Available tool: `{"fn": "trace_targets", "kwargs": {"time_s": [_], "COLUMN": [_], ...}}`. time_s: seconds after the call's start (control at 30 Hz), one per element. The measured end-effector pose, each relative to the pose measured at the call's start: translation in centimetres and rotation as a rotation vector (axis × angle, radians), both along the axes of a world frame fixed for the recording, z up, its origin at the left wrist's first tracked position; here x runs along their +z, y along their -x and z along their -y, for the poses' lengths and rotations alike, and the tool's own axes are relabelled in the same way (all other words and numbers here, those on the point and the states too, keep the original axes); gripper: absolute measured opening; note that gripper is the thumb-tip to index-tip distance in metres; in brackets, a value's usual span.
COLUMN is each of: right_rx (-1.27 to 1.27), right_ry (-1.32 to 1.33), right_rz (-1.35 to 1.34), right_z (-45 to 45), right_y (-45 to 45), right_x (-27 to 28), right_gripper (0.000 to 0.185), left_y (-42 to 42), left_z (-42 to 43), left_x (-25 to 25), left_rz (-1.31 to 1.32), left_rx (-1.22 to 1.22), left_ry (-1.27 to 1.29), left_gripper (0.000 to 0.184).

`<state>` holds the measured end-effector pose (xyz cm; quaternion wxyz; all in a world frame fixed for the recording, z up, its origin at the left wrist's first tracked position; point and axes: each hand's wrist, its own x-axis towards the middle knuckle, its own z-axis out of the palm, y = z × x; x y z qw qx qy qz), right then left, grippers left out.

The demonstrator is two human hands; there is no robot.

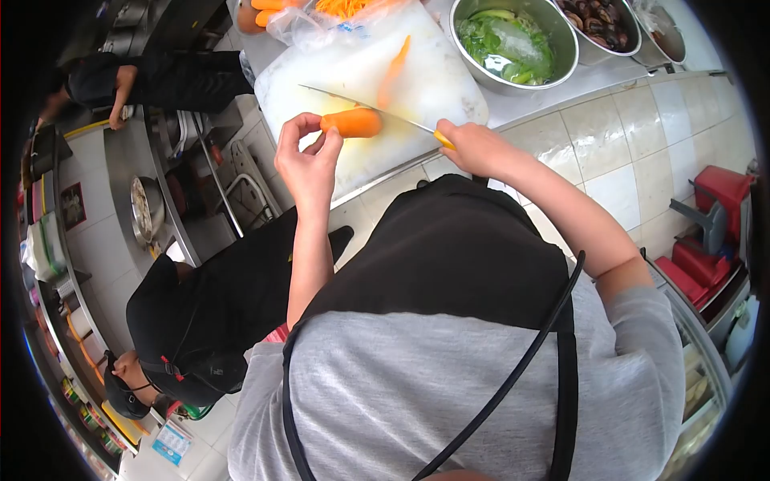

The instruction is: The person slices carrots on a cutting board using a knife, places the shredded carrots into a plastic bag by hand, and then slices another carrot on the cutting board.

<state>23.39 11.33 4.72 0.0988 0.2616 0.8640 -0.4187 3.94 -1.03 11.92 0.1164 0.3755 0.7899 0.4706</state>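
A peeled piece of carrot [353,123] is pinched at its left end between the fingers and thumb of my left hand [309,160], over the white cutting board [449,104]. My right hand [481,149] is closed round the yellow handle of a knife [365,105]. The long thin blade points up and to the left and passes along the far side of the carrot. A flat orange carrot slice [394,74] lies on the board beyond the blade. Yellowish wet marks spread around the carrot.
Shredded carrot [353,8] and a clear plastic bag [309,28] lie at the board's far edge. A metal bowl of greens in water [509,48] stands to the right, beside a bowl of dark pieces [597,22]. Two co-workers in black are at the left.
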Motion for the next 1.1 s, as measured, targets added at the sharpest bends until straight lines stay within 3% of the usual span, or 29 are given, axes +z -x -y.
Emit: {"fn": "trace_targets", "kwargs": {"time_s": [0.1,0.23,0.27,0.4,0.5,0.6,0.63,0.7,0.73,0.8,0.83,0.9,0.93,1.0,1.1], "right_rx": [0.0,-0.034,-0.048,-0.112,-0.18,-0.234,-0.267,-0.263,-0.281,-0.313,-0.303,-0.318,-0.319,-0.312,-0.291], "right_ry": [-0.028,-0.026,-0.016,-0.037,-0.01,-0.047,-0.061,-0.145,-0.15,-0.159,-0.174,-0.205,-0.229,-0.244,-0.257], "right_rz": [-0.009,0.013,0.007,-0.137,-0.117,-0.11,-0.088,-0.129,-0.115,-0.096,-0.093,-0.041,-0.036,-0.018,0.079], "right_z": [0.0,0.6,0.7,1.8,2.4,3.0,3.2,3.6,3.5,3.7,3.8,4.1,4.2,4.5,4.2], "right_y": [0.8,0.6,0.4,-1.9,-3.9,-6.0,-6.5,-7.2,-7.5,-7.9,-7.9,-8.1,-8.2,-8.1,-7.8], "right_x": [-0.3,-0.1,0.0,0.2,1.9,2.5,2.5,2.2,2.0,2.5,2.8,3.1,3.3,4.1,3.8], "right_gripper": [0.024,0.024,0.024,0.025,0.027,0.027,0.028,0.027,0.027,0.026,0.026,0.026,0.025,0.025,0.026], "left_y": [0.2,1.0,0.9,2.2,5.4,9.6,10.5,11.5,11.5,9.8,8.8,6.4,5.0,2.8,2.7], "left_z": [0.0,-0.6,-0.7,-1.8,-2.7,-3.2,-3.6,-4.3,-4.3,-4.2,-4.5,-5.5,-6.1,-7.0,-7.8], "left_x": [-0.6,-3.8,-4.7,-7.7,-6.9,-7.4,-7.9,-8.2,-8.7,-8.7,-8.8,-9.0,-9.2,-10.1,-11.5], "left_rz": [0.014,-0.107,-0.129,0.001,-0.046,-0.15,-0.141,-0.186,-0.174,-0.556,-0.546,-0.599,-0.593,-0.411,-0.313], "left_rx": [0.017,-0.045,-0.099,-0.053,0.103,0.069,0.082,-0.033,-0.023,0.015,0.025,-0.17,-0.163,-0.261,-0.242], "left_ry": [-0.035,-0.208,-0.151,-0.19,-0.042,0.527,0.513,0.877,0.863,0.791,0.779,0.288,0.28,0.198,0.289], "left_gripper": [0.017,0.033,0.04,0.05,0.054,0.066,0.066,0.069,0.069,0.053,0.053,0.039,0.039,0.019,0.017]}}
